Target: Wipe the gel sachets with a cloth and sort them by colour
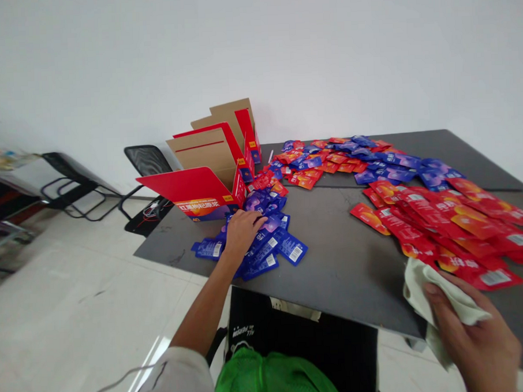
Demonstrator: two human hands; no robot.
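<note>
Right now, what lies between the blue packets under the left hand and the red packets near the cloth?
The head view shows grey tabletop between the blue packets and those red packets.

Bright light glares off the floor (88, 296); the left edge blurs.

Heaped blue packets (264, 251), crumpled pale cloth (418, 286)

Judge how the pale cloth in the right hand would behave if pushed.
The pale cloth is probably floppy: it folds in the right hand with one end hanging. It looks light, being thin and bunched in one grip.
</note>
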